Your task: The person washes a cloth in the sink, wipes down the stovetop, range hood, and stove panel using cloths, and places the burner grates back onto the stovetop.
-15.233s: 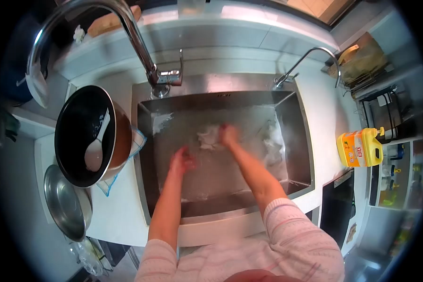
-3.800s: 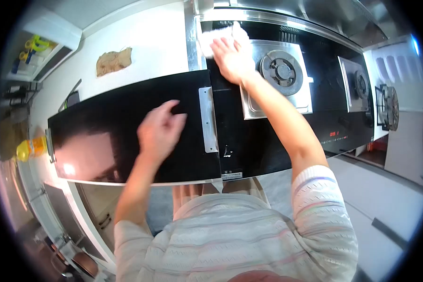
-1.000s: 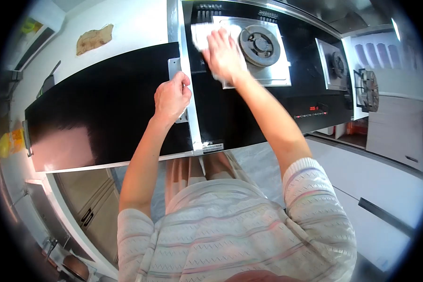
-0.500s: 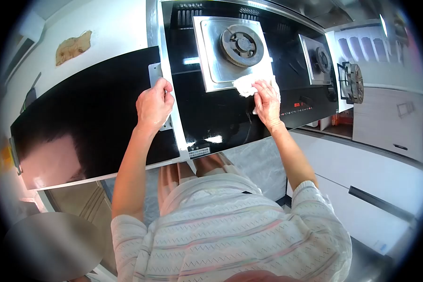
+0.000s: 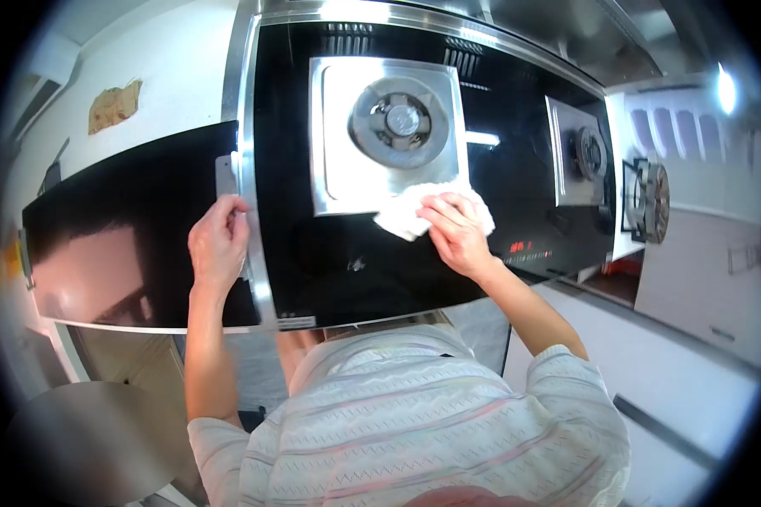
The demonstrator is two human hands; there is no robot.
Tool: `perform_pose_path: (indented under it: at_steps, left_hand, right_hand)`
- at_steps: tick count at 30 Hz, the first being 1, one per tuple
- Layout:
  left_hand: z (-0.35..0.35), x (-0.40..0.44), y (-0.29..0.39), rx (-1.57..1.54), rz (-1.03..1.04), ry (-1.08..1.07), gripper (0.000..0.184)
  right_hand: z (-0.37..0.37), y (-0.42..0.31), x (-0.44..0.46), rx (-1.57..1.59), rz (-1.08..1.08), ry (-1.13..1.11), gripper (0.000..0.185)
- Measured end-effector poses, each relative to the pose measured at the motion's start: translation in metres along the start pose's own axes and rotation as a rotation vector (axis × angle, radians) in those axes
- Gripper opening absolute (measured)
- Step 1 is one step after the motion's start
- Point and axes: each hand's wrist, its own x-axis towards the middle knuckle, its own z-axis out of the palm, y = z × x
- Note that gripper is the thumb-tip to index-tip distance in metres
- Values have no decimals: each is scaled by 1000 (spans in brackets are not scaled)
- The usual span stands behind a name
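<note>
My right hand (image 5: 458, 232) presses a crumpled white cloth (image 5: 404, 211) against the lower right corner of the square steel burner plate (image 5: 334, 198). The round burner (image 5: 399, 122) sits in that plate, on the glossy black cooktop (image 5: 330, 262). Part of the cloth is hidden under my fingers. My left hand (image 5: 218, 243) is closed around the grey metal handle (image 5: 226, 175) on the edge of a black panel (image 5: 144, 220), left of the cooktop. My palm covers the handle's middle.
A second burner (image 5: 590, 154) is set into the cooktop's right side. Beyond it, a loose round pan support (image 5: 651, 203) stands on edge. Red lit digits (image 5: 522, 248) glow near the front edge. A torn brown piece (image 5: 114, 107) is on the white surface at upper left.
My view has shifted, so the cooktop appears lower and farther left. The cloth still lies at the burner plate's lower edge, more spread under my right hand. My left hand stays on the handle.
</note>
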Motion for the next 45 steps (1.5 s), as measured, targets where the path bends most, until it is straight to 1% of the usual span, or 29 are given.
perform_pose_path:
  at_steps: [1, 2, 3, 4, 6, 8, 10, 12, 14, 17, 20, 21, 22, 23, 24, 25, 27, 29, 30, 33, 35, 36, 37, 38, 39, 40, 41, 43, 45]
  left_hand:
    - [1, -5, 11, 51, -16, 60, 8]
    - [6, -13, 20, 165, -12, 171, 12]
    - [11, -22, 34, 178, 29, 307, 14]
    - [18, -29, 46, 187, 80, 437, 16]
    - [39, -43, 68, 140, 46, 431, 18]
    - [61, -48, 85, 126, 1, 376, 19]
    - [79, -45, 90, 140, -27, 339, 22]
    - [89, -39, 88, 154, -38, 316, 27]
    - [92, -29, 82, 225, -32, 311, 28]
    - [97, -22, 73, 254, -45, 298, 30]
    - [101, -22, 71, 304, -61, 282, 30]
    - [102, -22, 71, 317, -62, 273, 30]
    - [101, -22, 71, 319, -78, 266, 30]
    - [99, -21, 74, 318, -87, 256, 30]
    - [99, -19, 76, 315, -90, 243, 29]
    - [100, -18, 77, 297, -96, 239, 29]
    - [100, -17, 78, 314, -96, 225, 30]
    - [101, -18, 77, 304, -109, 222, 30]
    - [102, -19, 77, 292, -118, 225, 31]
    - [103, -21, 74, 279, -100, 246, 31]
    - [104, -21, 74, 292, -101, 248, 29]
    - [105, -21, 73, 288, -86, 257, 29]
    - [106, -21, 73, 294, -82, 260, 29]
    - [106, -21, 73, 301, -83, 263, 29]
    - [106, -22, 74, 303, -93, 259, 29]
    - [107, -22, 76, 306, -103, 260, 29]
    - [107, -21, 77, 309, -110, 263, 29]
    - [108, -21, 73, 309, -104, 277, 29]
    - [108, -22, 70, 327, -75, 287, 28]
  right_hand:
    - [-11, 20, -7, -8, -32, 0, 32]
    - [-22, 42, -12, -14, -69, -1, 32]
    - [-29, 69, -19, 3, -45, 14, 34]
    - [-36, 97, -19, -1, 31, 41, 33]
    - [-55, 137, -11, -81, 86, 59, 32]
    - [-59, 139, 6, -182, 27, -156, 42]
    - [-55, 152, 37, -228, -46, -196, 46]
    - [-50, 174, 80, -268, -92, -172, 45]
    - [-36, 202, 130, -230, -72, -71, 43]
    - [-22, 218, 179, -127, -98, -83, 42]
    - [-11, 206, 218, -10, -259, -204, 42]
    - [3, 194, 240, -59, -306, -254, 43]
    - [20, 179, 261, -9, -395, -236, 45]
    - [38, 157, 283, -71, -429, -232, 46]
    - [49, 129, 302, -54, -401, -284, 47]
    - [57, 102, 322, -165, -396, -347, 48]
    - [68, 71, 344, -140, -384, -426, 45]
    - [73, 68, 350, -77, -441, -340, 44]
    - [67, 68, 345, -174, -488, -336, 44]
    - [51, 81, 324, -149, -489, -348, 44]
    - [32, 123, 286, -74, -383, -321, 44]
    - [10, 151, 263, -86, -372, -325, 44]
    - [-3, 185, 245, -41, -272, -334, 47]
    - [-16, 222, 217, -148, -249, -229, 49]
    - [-31, 261, 193, -186, -214, -191, 50]
    - [-49, 297, 166, -132, -139, -111, 50]
    - [-68, 327, 143, -185, -37, -135, 49]
    - [-97, 352, 120, -240, 163, -163, 48]
    - [-102, 348, 116, -257, 331, -176, 49]
